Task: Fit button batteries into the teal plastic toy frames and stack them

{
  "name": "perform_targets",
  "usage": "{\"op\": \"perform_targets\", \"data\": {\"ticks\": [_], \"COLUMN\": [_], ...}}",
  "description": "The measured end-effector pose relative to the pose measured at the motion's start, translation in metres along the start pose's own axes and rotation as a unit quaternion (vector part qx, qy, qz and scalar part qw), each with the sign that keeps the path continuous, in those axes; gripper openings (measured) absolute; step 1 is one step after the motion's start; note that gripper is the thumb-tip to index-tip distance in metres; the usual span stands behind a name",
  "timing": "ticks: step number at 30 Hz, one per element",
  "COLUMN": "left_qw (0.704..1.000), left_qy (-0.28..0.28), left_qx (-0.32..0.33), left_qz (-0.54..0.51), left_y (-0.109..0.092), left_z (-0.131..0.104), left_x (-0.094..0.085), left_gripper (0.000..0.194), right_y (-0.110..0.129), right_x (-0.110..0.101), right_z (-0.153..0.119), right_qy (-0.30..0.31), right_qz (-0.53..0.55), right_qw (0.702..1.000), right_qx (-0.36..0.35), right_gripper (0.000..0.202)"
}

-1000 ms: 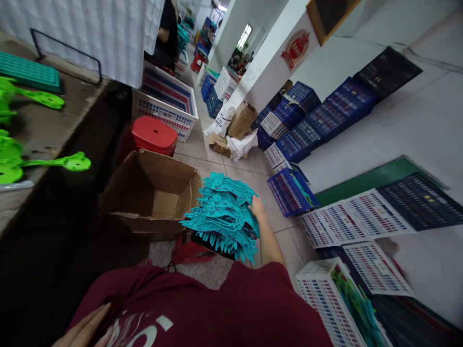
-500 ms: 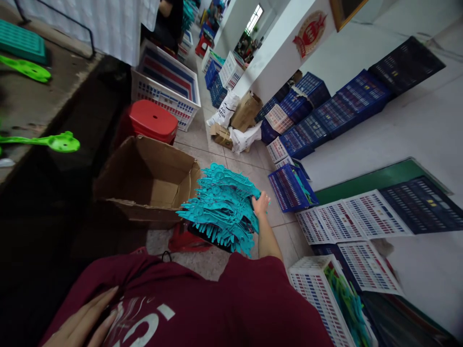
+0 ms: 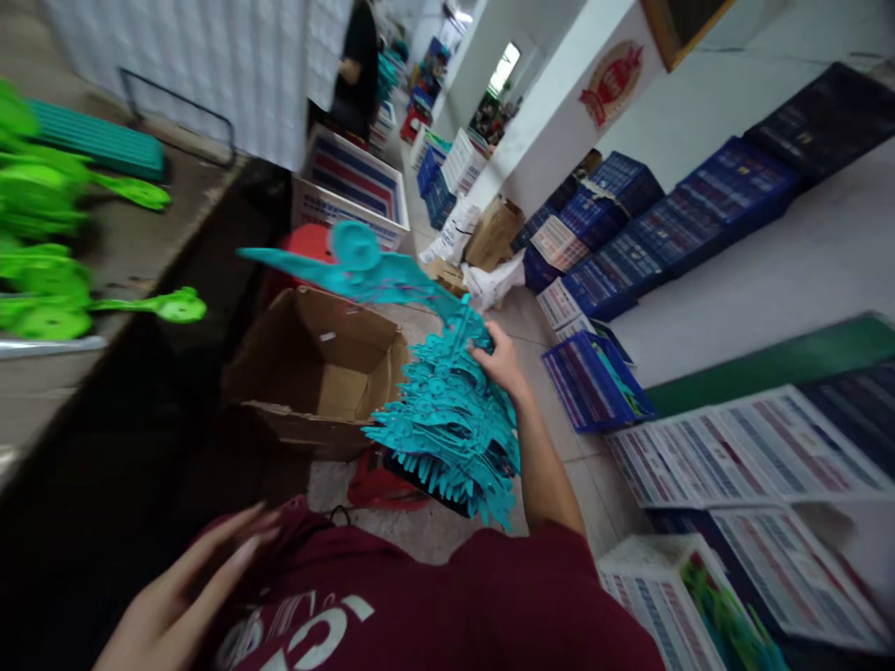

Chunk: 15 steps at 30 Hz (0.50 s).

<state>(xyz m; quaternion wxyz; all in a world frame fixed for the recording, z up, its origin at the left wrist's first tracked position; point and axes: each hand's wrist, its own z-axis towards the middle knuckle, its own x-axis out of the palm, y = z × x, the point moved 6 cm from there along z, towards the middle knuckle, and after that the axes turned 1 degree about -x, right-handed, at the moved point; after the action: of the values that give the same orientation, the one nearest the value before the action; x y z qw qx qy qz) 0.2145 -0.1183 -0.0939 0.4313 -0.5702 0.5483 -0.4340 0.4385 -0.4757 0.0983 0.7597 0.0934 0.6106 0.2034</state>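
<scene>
Teal piece (image 3: 381, 278) now rises off the stack (image 3: 451, 419).

One cardboard box (image 3: 314, 431); behind, one red stool (image 3: 308, 240); right of it, one stack of teal parts (image 3: 454, 419), one right hand (image 3: 500, 361); in front, one left hand (image 3: 185, 587); left of it, one counter (image 3: 188, 191).

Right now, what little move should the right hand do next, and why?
Probably lift the teal piece a little higher. The right hand seems to grip one end of it, right by the top of the pile, while the other end sticks out. The pile's parts poke out unevenly, so they might snag it.
</scene>
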Motion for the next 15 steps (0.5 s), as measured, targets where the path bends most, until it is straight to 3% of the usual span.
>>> {"op": "perform_targets", "data": {"ticks": [1,3,5,7,10,13,15], "left_qw": [1.000,0.983,0.954,0.921,0.881,0.883,0.877], "left_qy": [-0.014,-0.025,-0.083,-0.126,-0.188,-0.271,-0.333], "left_qx": [-0.003,0.036,0.113,0.182,0.259,0.268,0.262], "left_qz": [-0.017,-0.177,-0.266,-0.320,-0.348,-0.274,-0.228], "left_y": [-0.011,-0.040,-0.069,-0.089,-0.102,-0.103,-0.103], "left_z": [0.009,0.028,0.045,0.056,0.054,0.039,0.026], "left_x": [0.004,0.011,-0.002,-0.026,-0.068,-0.099,-0.117], "left_gripper": [0.051,0.076,0.097,0.095,0.067,0.062,0.050], "right_y": [0.039,0.117,0.181,0.225,0.273,0.314,0.340], "right_x": [0.024,0.077,0.129,0.165,0.201,0.218,0.221], "right_z": [0.002,-0.008,-0.031,-0.047,-0.052,-0.054,-0.057], "right_qy": [0.033,0.116,0.231,0.296,0.360,0.416,0.483], "right_qz": [0.030,0.119,0.199,0.259,0.308,0.307,0.292], "right_qw": [0.998,0.979,0.939,0.903,0.857,0.816,0.764], "right_qx": [-0.042,-0.118,-0.158,-0.173,-0.205,-0.258,-0.311], "right_gripper": [0.026,0.024,0.020,0.020,0.026,0.030,0.039]}}
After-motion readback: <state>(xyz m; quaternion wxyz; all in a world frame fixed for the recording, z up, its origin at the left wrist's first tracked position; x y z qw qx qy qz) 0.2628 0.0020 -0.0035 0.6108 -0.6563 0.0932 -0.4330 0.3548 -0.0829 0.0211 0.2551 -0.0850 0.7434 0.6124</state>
